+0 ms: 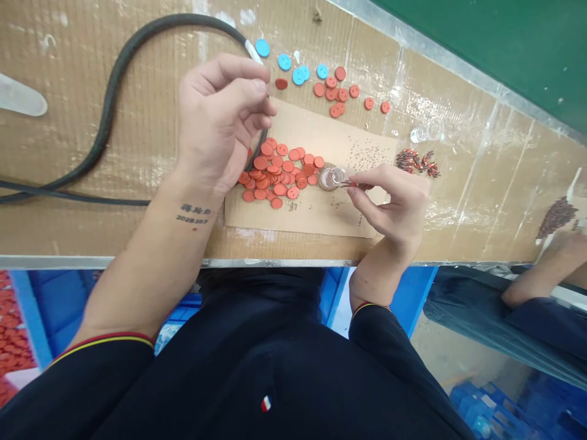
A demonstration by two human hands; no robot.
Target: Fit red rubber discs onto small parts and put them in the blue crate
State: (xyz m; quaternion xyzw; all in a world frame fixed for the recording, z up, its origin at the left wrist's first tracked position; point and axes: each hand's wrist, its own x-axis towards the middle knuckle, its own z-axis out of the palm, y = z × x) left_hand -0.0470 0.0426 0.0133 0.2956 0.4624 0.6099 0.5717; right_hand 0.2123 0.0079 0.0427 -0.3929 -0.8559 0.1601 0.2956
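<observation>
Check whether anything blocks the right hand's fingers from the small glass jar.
Nothing visible blocks them. The fingers of the right hand reach the small glass jar directly, pinching a small reddish item at its edge. The orange buttons on the cardboard sheet lie beyond the jar, not between.

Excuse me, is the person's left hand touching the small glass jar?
No, the right hand is at the small glass jar, while the left hand is raised above the orange buttons.
</observation>
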